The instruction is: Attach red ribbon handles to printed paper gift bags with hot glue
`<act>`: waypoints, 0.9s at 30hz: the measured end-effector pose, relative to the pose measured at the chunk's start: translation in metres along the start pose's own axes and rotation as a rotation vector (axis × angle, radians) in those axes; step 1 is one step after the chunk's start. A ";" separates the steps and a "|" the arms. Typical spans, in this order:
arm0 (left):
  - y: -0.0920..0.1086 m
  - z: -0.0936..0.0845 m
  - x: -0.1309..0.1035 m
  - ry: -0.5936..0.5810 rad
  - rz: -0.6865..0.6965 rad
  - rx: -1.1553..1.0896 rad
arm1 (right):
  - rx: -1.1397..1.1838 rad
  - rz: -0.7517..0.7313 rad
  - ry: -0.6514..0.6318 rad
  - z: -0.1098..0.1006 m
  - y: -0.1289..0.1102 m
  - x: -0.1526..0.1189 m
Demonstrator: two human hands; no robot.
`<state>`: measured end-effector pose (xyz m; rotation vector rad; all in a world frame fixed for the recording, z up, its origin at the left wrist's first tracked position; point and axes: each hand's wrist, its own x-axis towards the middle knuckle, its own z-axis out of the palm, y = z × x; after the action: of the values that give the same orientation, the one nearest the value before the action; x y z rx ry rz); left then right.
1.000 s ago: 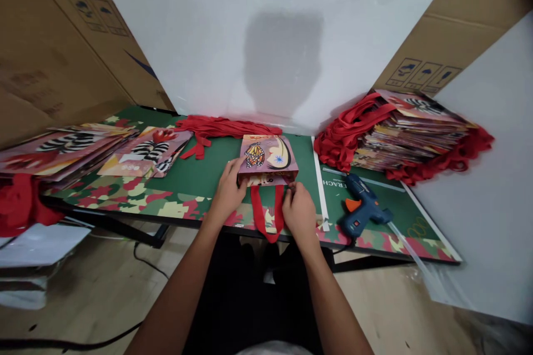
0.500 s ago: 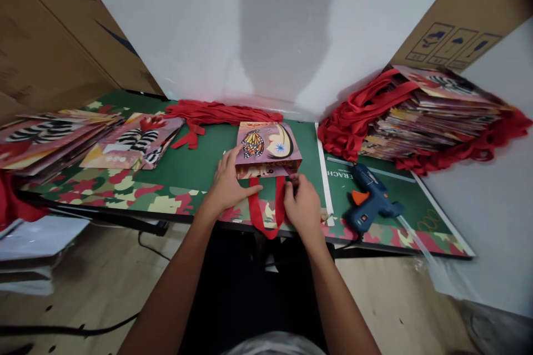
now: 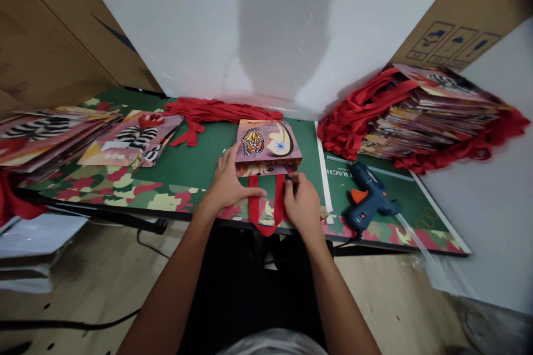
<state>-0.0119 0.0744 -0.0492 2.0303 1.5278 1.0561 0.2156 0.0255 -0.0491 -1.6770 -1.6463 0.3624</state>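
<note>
A small printed paper bag (image 3: 270,143) with a butterfly picture lies flat on the table, its open edge facing me. From that edge a red ribbon handle (image 3: 266,229) loops down over the table's front edge. My left hand (image 3: 228,180) lies open along the bag's left side, fingers against it and thumb stretched across the ribbon's left strand. On the other side, my right hand (image 3: 303,199) is closed at the bag's lower right corner, curled fingertips at its edge and thumb beside the right strand. What lies under those fingers is hidden.
Red ribbons (image 3: 220,111) lie behind the bag. A blue glue gun (image 3: 370,197) rests at right, before a tall stack of handled bags (image 3: 441,116). More bags (image 3: 135,138) lie at left on the green table (image 3: 200,158). Cardboard (image 3: 41,39) and a white panel stand behind.
My left thumb has slid slightly right across the ribbon. The bag and my right hand have stayed almost in place; the view has shifted very slightly.
</note>
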 end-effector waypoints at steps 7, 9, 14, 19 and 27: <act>-0.009 0.002 0.000 0.185 0.039 -0.146 | 0.038 0.020 0.026 0.000 0.002 0.000; -0.011 0.003 -0.001 0.215 0.050 -0.160 | 0.043 0.031 0.047 0.000 0.003 0.000; -0.013 0.003 -0.001 0.241 0.087 -0.120 | 0.044 0.053 0.109 0.003 0.004 -0.001; -0.015 0.003 -0.001 0.239 0.104 -0.082 | 0.048 0.043 0.145 0.005 0.005 -0.001; -0.014 0.004 -0.002 0.219 0.097 -0.085 | 0.051 0.006 0.106 0.004 0.003 -0.001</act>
<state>-0.0186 0.0778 -0.0619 2.0015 1.4708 1.3975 0.2151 0.0265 -0.0543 -1.6353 -1.5430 0.3102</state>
